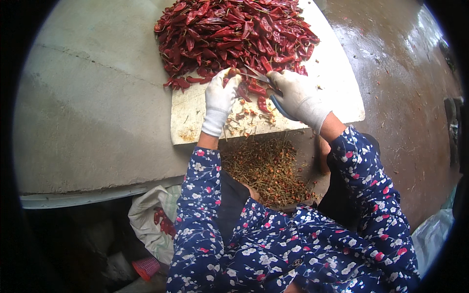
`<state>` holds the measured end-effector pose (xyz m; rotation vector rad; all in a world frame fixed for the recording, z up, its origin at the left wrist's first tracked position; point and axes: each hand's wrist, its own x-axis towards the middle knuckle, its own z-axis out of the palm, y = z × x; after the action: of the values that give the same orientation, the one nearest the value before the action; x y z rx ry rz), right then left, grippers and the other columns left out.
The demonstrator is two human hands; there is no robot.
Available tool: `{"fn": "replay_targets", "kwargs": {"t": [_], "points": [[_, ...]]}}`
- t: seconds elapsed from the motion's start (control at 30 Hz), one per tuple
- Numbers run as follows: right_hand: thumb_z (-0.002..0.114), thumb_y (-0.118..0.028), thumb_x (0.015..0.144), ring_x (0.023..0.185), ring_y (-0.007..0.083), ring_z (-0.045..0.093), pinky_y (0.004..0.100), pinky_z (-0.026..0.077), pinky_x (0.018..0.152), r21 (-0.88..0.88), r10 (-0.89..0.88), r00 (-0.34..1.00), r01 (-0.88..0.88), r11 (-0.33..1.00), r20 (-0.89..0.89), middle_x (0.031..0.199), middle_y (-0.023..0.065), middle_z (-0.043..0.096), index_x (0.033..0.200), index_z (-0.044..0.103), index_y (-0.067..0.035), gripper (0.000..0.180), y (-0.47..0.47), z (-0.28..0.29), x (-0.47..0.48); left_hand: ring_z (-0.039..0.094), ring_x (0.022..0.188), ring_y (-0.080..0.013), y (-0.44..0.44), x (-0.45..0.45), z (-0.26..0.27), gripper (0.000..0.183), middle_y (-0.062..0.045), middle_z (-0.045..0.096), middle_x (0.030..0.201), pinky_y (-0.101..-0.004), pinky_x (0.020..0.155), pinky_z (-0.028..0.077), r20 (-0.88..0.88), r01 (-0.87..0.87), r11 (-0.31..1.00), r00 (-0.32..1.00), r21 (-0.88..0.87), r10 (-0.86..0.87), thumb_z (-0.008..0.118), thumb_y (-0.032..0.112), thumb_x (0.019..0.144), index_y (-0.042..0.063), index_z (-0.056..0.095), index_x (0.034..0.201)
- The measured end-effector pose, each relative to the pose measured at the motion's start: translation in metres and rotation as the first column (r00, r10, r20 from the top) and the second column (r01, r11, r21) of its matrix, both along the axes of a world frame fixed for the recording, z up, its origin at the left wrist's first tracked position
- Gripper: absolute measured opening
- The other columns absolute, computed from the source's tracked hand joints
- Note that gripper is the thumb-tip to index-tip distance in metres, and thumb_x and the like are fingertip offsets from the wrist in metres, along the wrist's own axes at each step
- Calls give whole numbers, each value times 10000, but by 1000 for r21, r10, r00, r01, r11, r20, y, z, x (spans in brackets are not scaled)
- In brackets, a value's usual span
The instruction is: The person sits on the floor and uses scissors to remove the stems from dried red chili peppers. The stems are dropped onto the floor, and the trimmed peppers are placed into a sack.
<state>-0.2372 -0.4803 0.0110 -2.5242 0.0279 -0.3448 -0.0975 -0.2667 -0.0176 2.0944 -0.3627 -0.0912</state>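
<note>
A large heap of dried red chili peppers (234, 33) lies on a pale board (340, 80). At the heap's near edge my left hand (222, 91), in a white knit glove, grips a red chili pepper (233, 72) between thumb and fingers. My right hand (295, 91), gloved alike, holds a pair of scissors (258, 76) with blue handles. Their blades point left, parted, close to the pepper in my left hand. Cut stems and caps (249, 121) are scattered on the board below my hands, beside a few loose peppers.
Below the board's near edge, a pile of stems (271, 168) lies between the legs. A white woven sack (150, 223) with red peppers inside stands at lower left, near a red perforated basket (146, 268). Concrete slab (91, 110) spans the left; a clear plastic bag (432, 234) lies at lower right.
</note>
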Motion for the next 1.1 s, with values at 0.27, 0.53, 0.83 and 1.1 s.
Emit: {"fn": "replay_targets", "kwargs": {"t": [0.27, 0.53, 0.83, 1.1], "points": [[696, -335, 972, 868, 361, 721, 489, 581, 755, -44, 66, 986, -60, 997, 151, 911, 169, 673, 1199, 690, -98, 329, 12, 3, 3, 587, 739, -33, -4, -35, 28, 290, 20, 698, 913, -217, 653, 499, -270, 58, 978, 956, -203, -113, 745, 159, 1005, 36, 712, 1266], [702, -328, 975, 906, 353, 719, 483, 584, 770, -50, 77, 989, -71, 996, 123, 957, 159, 673, 1252, 691, -107, 355, 12, 5, 0, 501, 623, -15, -1, -47, 34, 245, -13, 747, 928, -192, 563, 424, -352, 186, 910, 879, -372, -323, 672, 200, 1060, 47, 692, 1250], [651, -269, 997, 937, 359, 719, 475, 598, 842, -50, 185, 978, -181, 982, 91, 1014, 156, 689, 1345, 682, -144, 371, 4, 1, -3, 687, 871, -78, 17, -41, 43, 278, -53, 766, 1073, -228, 796, 559, -295, 421, 874, 827, -241, -479, 666, 172, 1055, -6, 694, 1266], [659, -269, 970, 896, 358, 731, 475, 592, 786, -68, 268, 949, -260, 963, 167, 955, 156, 717, 1317, 700, -150, 370, 9, -3, -3, 728, 1035, -153, 32, -37, 54, 315, -86, 771, 1155, -286, 936, 577, -382, 483, 829, 736, -283, -559, 691, 141, 1042, -26, 678, 1308]]}}
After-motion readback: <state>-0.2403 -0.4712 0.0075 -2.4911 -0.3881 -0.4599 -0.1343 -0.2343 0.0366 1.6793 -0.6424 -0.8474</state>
